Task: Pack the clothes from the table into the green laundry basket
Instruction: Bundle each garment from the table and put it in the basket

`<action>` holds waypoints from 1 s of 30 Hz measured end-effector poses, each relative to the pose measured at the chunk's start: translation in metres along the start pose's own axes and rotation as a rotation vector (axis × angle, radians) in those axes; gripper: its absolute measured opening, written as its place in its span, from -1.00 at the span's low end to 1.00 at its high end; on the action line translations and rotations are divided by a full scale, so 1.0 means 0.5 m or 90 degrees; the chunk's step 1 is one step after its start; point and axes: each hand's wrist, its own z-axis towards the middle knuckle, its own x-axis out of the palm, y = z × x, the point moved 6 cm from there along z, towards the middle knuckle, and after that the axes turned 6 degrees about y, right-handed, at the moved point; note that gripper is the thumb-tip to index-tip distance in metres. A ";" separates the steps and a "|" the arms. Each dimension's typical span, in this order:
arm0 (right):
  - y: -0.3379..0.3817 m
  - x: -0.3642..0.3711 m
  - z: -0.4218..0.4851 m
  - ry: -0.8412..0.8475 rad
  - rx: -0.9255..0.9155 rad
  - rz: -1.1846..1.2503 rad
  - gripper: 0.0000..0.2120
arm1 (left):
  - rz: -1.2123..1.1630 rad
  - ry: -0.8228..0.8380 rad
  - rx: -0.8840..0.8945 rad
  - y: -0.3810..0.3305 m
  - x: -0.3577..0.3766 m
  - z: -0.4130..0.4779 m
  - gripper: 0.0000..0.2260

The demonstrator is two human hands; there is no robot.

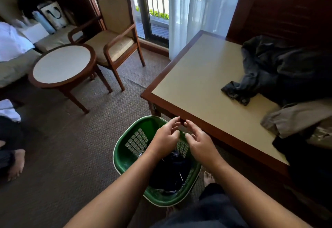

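Task partly done, my read: some clothes are in, more wait on the table.

Lower centre: green basket [125,153] on the carpet, just beside the table's near corner. Inside it is a dark garment [170,170] with thin white cords or trim showing; whether that is one piece or several, can't tell. The far wall grid is bare, so the basket looks well short of full.

Centre: left hand [164,140] and right hand [201,144] hover over the basket, close together, fingers loosely curled, nothing held in either. Both empty, looks like a piece has been let go into the basket.

Right: table [197,76], its left half bare. At mid right lies a dark pile [280,71], one sleeve or leg trailing toward centre. Below it at the right edge is a beige garment [298,118], with more dark cloth [294,148] hanging over the near edge.

Left to do: move those three heaps across.
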 end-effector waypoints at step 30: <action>-0.109 -0.990 0.240 -0.295 0.123 -0.396 -0.21 | 0.074 0.096 0.121 -0.528 0.518 0.589 -0.58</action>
